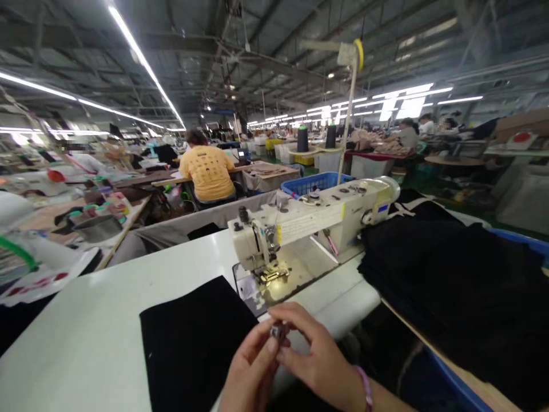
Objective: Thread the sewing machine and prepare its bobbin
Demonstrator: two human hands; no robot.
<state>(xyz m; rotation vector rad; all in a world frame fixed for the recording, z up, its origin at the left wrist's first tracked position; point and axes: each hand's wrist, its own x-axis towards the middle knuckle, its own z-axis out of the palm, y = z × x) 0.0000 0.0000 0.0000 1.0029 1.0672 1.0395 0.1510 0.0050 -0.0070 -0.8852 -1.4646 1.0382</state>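
Both hands meet in front of the sewing machine (309,214), near the table's front edge. My left hand (251,366) pinches a small dark metal bobbin case (277,331) between thumb and fingers. From the other side, my right hand (311,349), with a purple band at the wrist, closes its fingertips on the same piece. The bobbin case's finer details are too small to make out. Just left of the hands, a black fabric panel (193,343) lies flat on the white table (86,337). Beyond them are the machine's needle area and presser foot (274,274).
A pile of black fabric (454,292) covers the right side, over a blue bin (454,377). Behind the machine stands a blue basket (295,186) beside a thread stand pole (349,114). A person in a yellow shirt (208,171) sits at a workstation ahead.
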